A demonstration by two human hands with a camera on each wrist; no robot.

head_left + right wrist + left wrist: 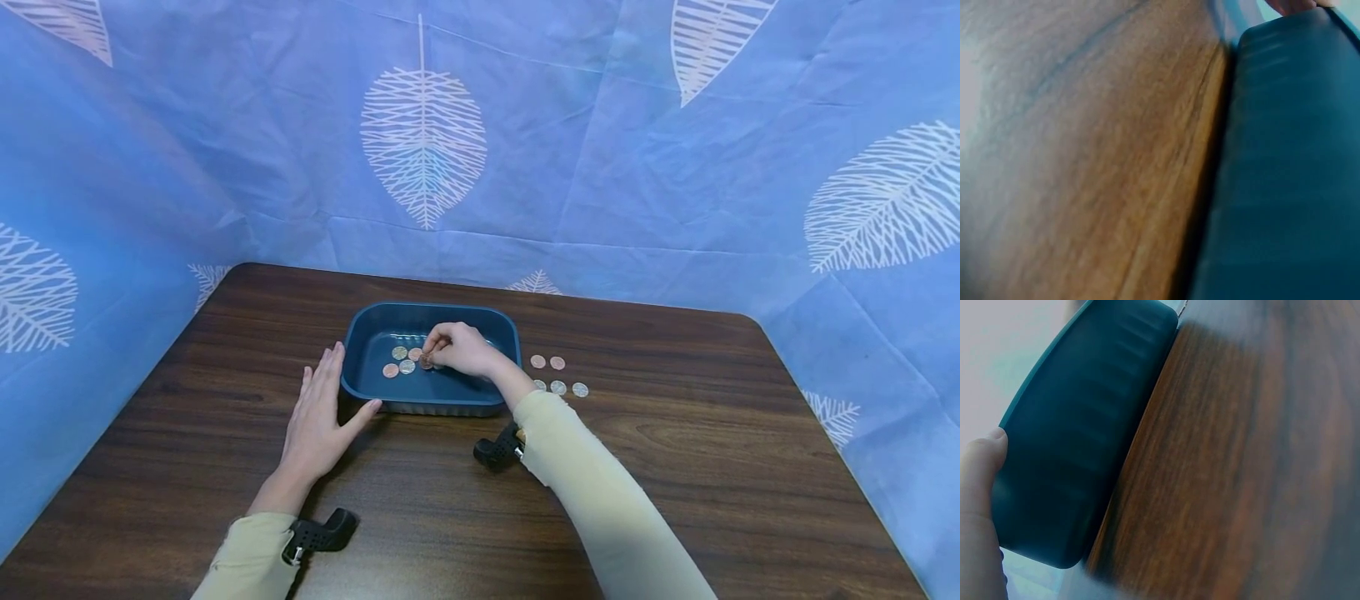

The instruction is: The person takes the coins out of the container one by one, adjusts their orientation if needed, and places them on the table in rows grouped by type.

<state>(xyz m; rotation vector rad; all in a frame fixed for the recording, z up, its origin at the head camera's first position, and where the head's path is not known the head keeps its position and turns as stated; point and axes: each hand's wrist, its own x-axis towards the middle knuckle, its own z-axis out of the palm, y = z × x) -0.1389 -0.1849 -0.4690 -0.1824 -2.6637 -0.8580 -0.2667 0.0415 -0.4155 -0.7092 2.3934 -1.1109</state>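
Note:
A dark teal rectangular tray (431, 407) stands on the table with several coins lying inside, copper ones (391, 371) and silvery ones (407, 367). Reaching over its right side, my right hand (467, 352) pinches a dark copper coin (426, 362) low over the tray floor, beside the other coins; whether that coin touches the floor I cannot tell. My left hand (318, 425) lies along the tray's left end with fingers extended. Its thumb (985, 453) touches the rim in the left wrist view. In the right wrist view the tray wall (1291, 156) hides the right hand's work.
Right of the tray, copper coins (557, 363) and silvery coins (580, 389) lie in two rows on the brown wooden table (675, 467); the right forearm partly covers the nearer row. Behind the table hangs a blue cloth (562, 150) with white leaf prints.

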